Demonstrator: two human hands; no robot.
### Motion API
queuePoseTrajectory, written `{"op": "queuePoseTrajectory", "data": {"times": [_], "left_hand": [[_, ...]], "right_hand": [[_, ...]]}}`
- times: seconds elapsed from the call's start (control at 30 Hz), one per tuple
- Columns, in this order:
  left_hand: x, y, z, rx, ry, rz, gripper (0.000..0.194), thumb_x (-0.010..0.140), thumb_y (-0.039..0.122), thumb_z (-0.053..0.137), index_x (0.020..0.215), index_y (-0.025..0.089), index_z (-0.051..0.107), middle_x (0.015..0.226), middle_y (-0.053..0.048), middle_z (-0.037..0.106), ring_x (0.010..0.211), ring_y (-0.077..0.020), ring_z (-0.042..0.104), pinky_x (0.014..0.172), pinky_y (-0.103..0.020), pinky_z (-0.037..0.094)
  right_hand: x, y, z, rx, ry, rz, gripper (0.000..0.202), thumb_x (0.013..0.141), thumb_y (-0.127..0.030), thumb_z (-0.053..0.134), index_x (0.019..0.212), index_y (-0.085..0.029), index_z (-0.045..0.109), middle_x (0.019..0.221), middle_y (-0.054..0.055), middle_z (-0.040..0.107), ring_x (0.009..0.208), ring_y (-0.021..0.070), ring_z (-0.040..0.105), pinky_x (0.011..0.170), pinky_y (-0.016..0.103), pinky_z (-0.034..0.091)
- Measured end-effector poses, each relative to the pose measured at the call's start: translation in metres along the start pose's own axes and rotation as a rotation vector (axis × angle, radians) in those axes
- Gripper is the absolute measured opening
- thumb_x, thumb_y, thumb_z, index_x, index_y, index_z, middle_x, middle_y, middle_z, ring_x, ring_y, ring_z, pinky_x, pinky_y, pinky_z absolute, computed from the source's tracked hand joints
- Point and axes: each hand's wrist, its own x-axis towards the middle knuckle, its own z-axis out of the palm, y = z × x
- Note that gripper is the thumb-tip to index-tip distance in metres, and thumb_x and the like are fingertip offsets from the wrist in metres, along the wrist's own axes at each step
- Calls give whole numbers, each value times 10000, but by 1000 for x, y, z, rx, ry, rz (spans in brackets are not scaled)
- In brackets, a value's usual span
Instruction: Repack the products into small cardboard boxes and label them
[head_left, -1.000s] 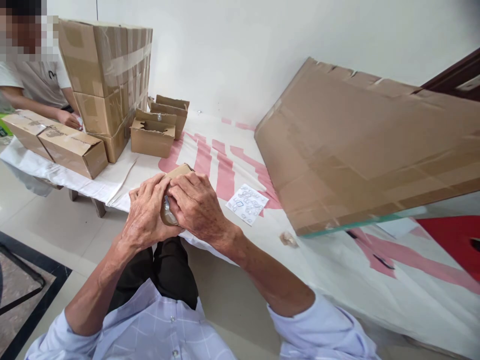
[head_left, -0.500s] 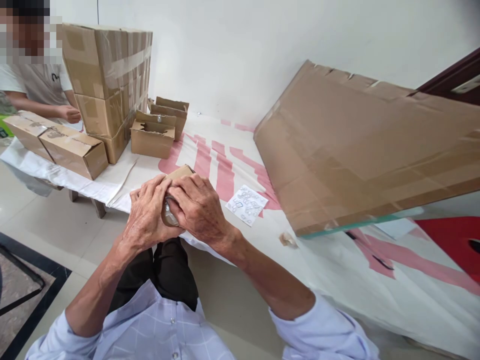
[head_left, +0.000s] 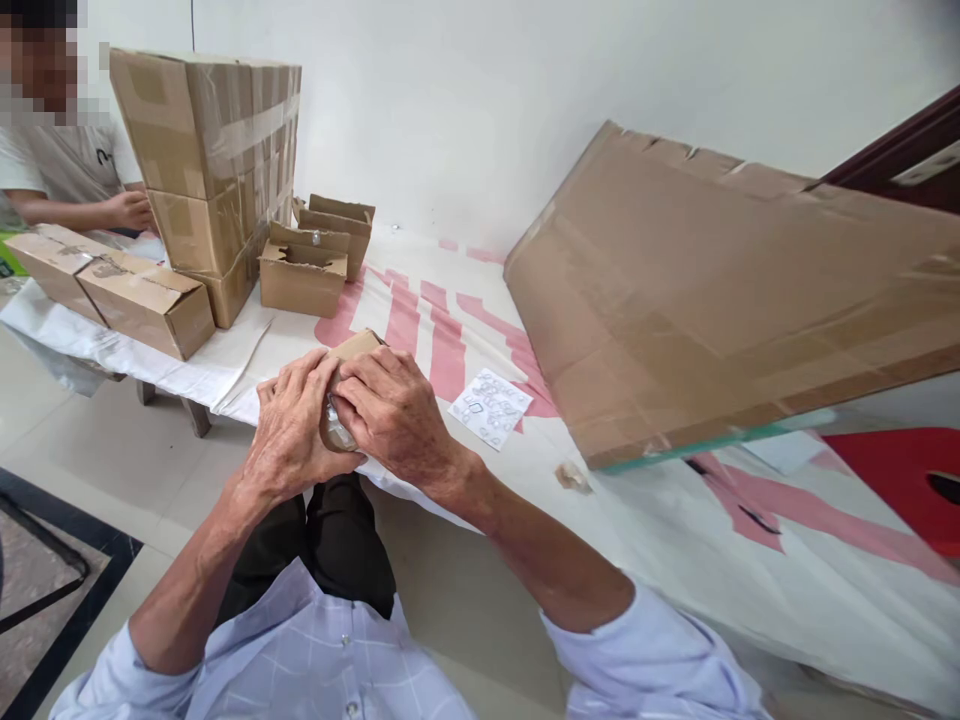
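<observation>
Tan cardboard box (head_left: 358, 345): your left hand (head_left: 291, 432) and right hand (head_left: 397, 422) grip it; square white sheet (head_left: 493, 408) nearby, marks (head_left: 477, 408) illegible.

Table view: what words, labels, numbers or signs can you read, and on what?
Nothing legible.
White card: tiny marks, too small to read.
Tablecloth: broad pink-red strokes, partly covered; unreadable.
Co-worker's shirt: small dark mark, unclear.
Held box: no print on the part showing.

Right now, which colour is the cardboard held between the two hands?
The cardboard is light brown, clearest in the head view.
</observation>
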Motion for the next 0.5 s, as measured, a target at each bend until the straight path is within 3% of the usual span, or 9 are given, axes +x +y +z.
{"op": "queuePoseTrajectory", "data": {"times": [0.23, 0.5], "left_hand": [[1, 1, -1, -13, -29, -4, 1004, 686, 351, 875, 1573, 212, 426, 1637, -224, 512, 1518, -431, 483, 1190, -581, 377], [0, 0, 0, -9, -18, -7, 974, 727, 395, 845, 1588, 208, 431, 1632, -225, 515, 1511, -428, 490, 1181, -584, 391]], "right_hand": [[5, 0, -5, -23, -122, 52, 217, 1065, -162, 573, 998, -169, 779, 965, 101, 742, 1011, 271, 569, 911, 406, 406], [10, -5, -4, -84, -143, 45, 267, 1053, -96, 514, 1029, -137, 778, 992, 131, 720, 1022, 286, 554, 900, 408, 398]]}}
